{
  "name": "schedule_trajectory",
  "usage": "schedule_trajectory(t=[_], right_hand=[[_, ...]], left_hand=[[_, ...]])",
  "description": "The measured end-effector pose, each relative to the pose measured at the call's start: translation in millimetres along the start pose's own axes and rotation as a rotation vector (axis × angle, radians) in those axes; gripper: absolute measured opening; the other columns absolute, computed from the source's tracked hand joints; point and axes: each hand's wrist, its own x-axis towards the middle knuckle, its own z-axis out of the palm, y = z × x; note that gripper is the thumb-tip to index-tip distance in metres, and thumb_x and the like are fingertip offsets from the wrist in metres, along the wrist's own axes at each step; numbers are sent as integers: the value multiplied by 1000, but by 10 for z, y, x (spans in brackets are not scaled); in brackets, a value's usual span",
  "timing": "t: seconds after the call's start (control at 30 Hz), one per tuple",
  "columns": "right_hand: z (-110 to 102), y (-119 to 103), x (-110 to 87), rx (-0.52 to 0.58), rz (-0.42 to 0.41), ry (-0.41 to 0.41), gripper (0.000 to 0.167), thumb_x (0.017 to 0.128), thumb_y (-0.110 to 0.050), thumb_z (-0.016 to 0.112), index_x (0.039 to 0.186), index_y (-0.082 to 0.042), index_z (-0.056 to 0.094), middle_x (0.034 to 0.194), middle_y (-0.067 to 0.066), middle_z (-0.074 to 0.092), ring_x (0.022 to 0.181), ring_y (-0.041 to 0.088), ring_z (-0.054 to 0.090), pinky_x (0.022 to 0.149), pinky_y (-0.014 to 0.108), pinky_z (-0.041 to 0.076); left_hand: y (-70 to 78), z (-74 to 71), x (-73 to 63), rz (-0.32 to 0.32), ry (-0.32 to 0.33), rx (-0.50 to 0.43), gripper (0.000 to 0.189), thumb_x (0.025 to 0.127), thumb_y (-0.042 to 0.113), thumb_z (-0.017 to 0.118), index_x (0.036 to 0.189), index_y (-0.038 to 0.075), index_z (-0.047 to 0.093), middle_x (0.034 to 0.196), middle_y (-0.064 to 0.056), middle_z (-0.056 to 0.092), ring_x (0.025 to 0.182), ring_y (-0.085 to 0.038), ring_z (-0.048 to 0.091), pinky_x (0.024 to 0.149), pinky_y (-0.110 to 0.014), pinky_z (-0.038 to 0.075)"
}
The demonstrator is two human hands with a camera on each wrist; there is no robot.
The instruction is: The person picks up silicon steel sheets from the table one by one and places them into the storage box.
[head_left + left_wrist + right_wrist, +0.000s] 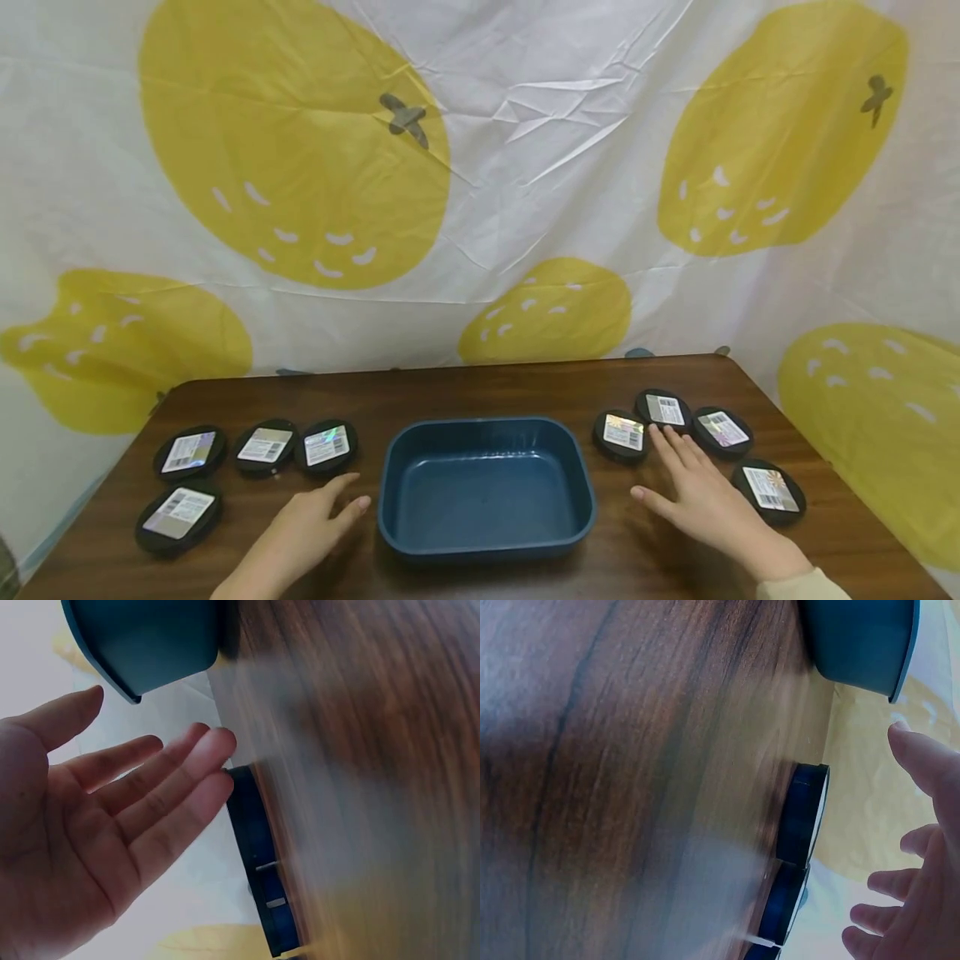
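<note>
A dark blue rectangular tub (487,500) with rounded corners sits mid-table between my hands. My left hand (300,529) hovers left of it with relaxed, slightly bent fingers and holds nothing; in the left wrist view its palm (90,840) is bare. Nearest to that hand lies a flat round black container (326,447) with a shiny label. On the tub's right, my right hand (701,500) is spread above the table and holds nothing. Its fingertips overlap, in the head view, the near edge of a black container (663,409); I cannot tell whether they touch. Another black container (621,436) lies just left of them.
Further round black containers lie at the left, including one (190,452) behind another (178,518). At the right are two more containers, one farther (722,432) and one nearer (768,492). A lemon-patterned cloth (555,208) hangs behind the brown wooden table (450,396).
</note>
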Motion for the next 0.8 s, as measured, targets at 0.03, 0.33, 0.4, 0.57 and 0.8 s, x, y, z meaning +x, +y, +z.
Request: schedule_trajectory(t=[0.03, 0.33, 0.4, 0.57, 0.8], right_hand=[[2, 3, 8, 7, 3, 0, 85, 82, -51, 64, 141, 3, 32, 140, 32, 33, 126, 52, 30, 94, 66, 33], [30, 41, 99, 75, 30, -4, 91, 81, -47, 67, 141, 8, 26, 138, 37, 31, 124, 54, 31, 94, 67, 31], [35, 46, 122, 90, 37, -7, 91, 81, -46, 68, 140, 11, 26, 137, 38, 31, 123, 55, 31, 95, 67, 31], [57, 61, 188, 121, 79, -19, 93, 80, -45, 69, 137, 15, 26, 136, 41, 29, 120, 58, 32, 93, 67, 33], [116, 82, 240, 167, 131, -19, 94, 79, -42, 71, 133, 20, 27, 133, 42, 31, 121, 57, 32, 96, 64, 32]], left_hand=[[7, 2, 1, -2, 3, -5, 45, 93, 32, 57, 126, 1, 54, 101, -20, 66, 89, -33, 64, 84, -56, 46], [138, 0, 9, -47, 8, -139, 28, 94, 25, 54, 109, 2, 62, 71, -5, 65, 58, -19, 62, 61, -37, 52], [169, -5, 7, -88, -9, -185, 30, 95, 25, 53, 111, 2, 62, 63, -1, 61, 47, -15, 57, 54, -31, 50], [219, -1, 11, -130, 4, -261, 31, 95, 25, 53, 111, 0, 62, 82, -11, 67, 48, -16, 59, 52, -30, 51], [251, 89, 8, -136, 58, -381, 32, 93, 19, 56, 113, -6, 58, 86, -7, 66, 52, -16, 60, 47, -28, 52]])
